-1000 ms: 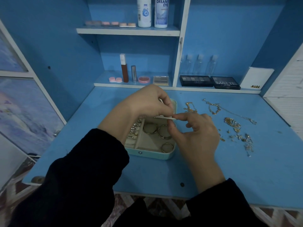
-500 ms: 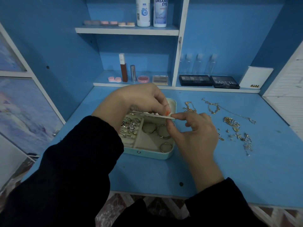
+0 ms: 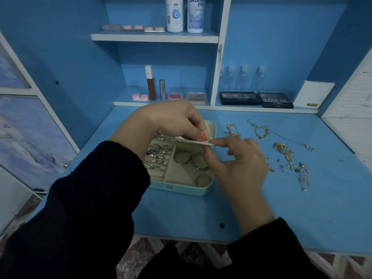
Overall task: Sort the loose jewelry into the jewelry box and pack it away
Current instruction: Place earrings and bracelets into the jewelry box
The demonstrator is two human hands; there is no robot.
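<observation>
- Spanning the lower frame, the blue desk [image 3: 181,214] offered open room at centre bottom, up to its front edge.
- The jewelry box [image 3: 181,188] sat open at centre, with rings [image 3: 159,156] and hoops [image 3: 182,158] sorted inside. The job looked partly done.
- The left hand [image 3: 171,119] and right hand [image 3: 241,164] each pinched a thin white strip [image 3: 193,141] above the box.
- Loose jewelry [image 3: 285,152] lay unsorted at centre right.

Counter [image 3: 302,208]: flat blue, a few dark spots.
Jewelry box [image 3: 181,188]: mint outside, cream lining.
Rings [image 3: 161,156], 9 o'clock side of box: silver.
Hoops [image 3: 182,157], 3 o'clock side of box: dull gold.
Loose jewelry [image 3: 283,150], 3 o'clock of box: gold, some silver.
Thin card [image 3: 189,141]: white.
Fingernail [image 3: 202,137]: orange.
Sleeves [image 3: 80,218]: black.
Palettes [image 3: 239,97], 1 o'clock: black.
Bottles [image 3: 174,15], 12 o'clock: white, blue print.
</observation>
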